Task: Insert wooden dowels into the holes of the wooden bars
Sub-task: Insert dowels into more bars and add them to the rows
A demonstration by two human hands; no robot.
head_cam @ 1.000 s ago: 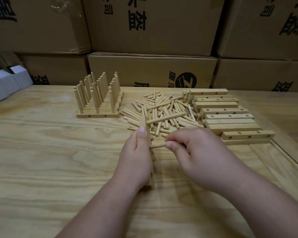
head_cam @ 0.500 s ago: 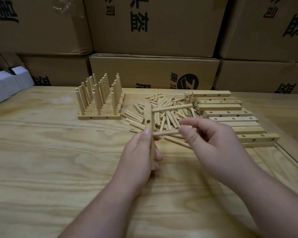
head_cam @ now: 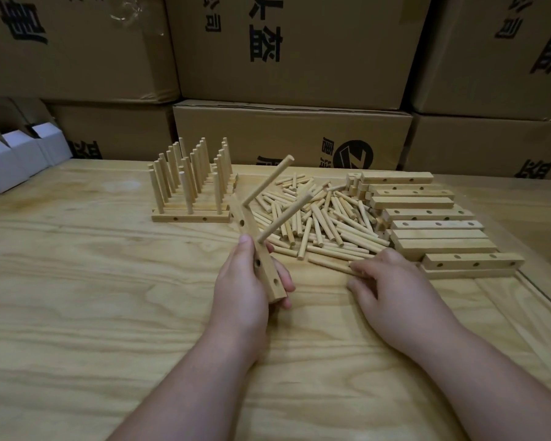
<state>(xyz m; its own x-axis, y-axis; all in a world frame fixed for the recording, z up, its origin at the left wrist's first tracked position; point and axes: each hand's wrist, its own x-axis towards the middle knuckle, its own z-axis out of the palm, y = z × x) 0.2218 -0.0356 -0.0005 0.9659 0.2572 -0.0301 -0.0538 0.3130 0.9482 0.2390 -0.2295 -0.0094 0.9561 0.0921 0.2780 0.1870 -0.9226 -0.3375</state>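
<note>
A wooden bar (head_cam: 257, 256) with two dowels (head_cam: 283, 218) fitted is gripped upright in the left hand (head_cam: 245, 281). The right hand (head_cam: 392, 288) is lowered at the dowel pile (head_cam: 318, 218) on the tabletop (head_cam: 93, 281), its fingers (head_cam: 360, 265) curled onto one loose dowel (head_cam: 328, 261).

Head-worn camera looks down over the hands.
Close, wide view faces forward across the worktop (head_cam: 77, 297) beyond them.

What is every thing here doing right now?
Held bar: tilted, gripped by left hand, two dowels in, side holes empty.
Right hand: at the pile's near edge, fingertips on a loose dowel.
Dowel pile: loose, lying flat.
Finished bars: dowels upright.
Empty bars: stacked, holes unfilled.
</note>
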